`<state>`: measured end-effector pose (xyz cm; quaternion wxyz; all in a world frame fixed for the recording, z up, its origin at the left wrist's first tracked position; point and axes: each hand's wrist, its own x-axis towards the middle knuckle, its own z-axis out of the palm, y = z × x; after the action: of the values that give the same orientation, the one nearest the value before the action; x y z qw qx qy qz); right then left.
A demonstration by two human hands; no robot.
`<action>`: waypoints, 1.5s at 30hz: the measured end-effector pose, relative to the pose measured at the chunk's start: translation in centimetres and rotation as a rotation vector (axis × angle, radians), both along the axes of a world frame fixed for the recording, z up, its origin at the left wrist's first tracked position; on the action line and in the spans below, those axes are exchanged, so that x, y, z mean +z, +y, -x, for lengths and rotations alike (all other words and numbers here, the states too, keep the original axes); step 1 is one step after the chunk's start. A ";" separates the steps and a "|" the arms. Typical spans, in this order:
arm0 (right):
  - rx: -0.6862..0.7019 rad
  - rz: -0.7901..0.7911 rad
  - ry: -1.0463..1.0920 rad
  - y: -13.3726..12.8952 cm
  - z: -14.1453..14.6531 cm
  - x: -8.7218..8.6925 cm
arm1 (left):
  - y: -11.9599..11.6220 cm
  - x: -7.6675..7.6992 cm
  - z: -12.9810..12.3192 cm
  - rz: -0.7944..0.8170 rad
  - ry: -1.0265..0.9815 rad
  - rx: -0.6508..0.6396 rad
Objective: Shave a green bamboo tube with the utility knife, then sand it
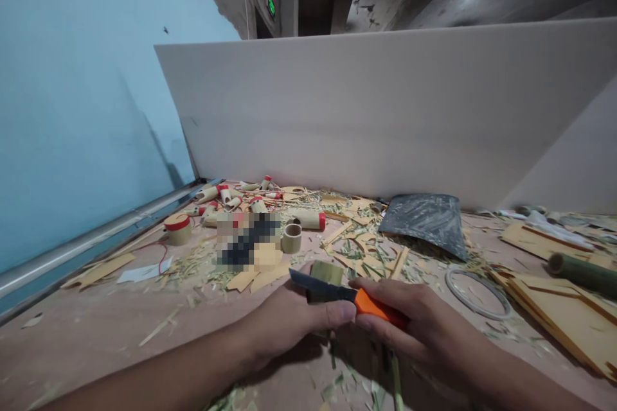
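My right hand (402,314) is closed around the orange handle of a utility knife (373,307), its dark blade pointing left. A short green bamboo piece (328,273) is gripped in my left hand (294,308), whose thumb presses near the base of the blade. The blade crosses in front of the bamboo piece; whether its edge touches the bamboo I cannot tell. Thin green shavings lie on the work surface (120,340) beneath both hands. Just beyond my left hand stands a short hollow bamboo ring (292,239).
Several bamboo tubes with red ends (308,219) and a red-topped bamboo cup (177,229) lie farther back. A curved dark sheet (424,221), a grey coil (477,294), flat wooden boards (573,314) and a green bamboo pole (585,273) are at right. A white panel (385,115) stands behind.
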<state>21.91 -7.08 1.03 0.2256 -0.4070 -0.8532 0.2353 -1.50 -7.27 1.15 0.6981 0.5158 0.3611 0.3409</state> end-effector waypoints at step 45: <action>0.019 -0.212 -0.134 -0.5 0.1 -0.8 | -0.2 -1.2 -0.3 0.021 -0.081 0.054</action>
<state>21.83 -7.56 0.20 0.2076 -0.3877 -0.8903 0.1181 -1.24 -7.48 -0.09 0.7082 0.4842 0.3497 0.3764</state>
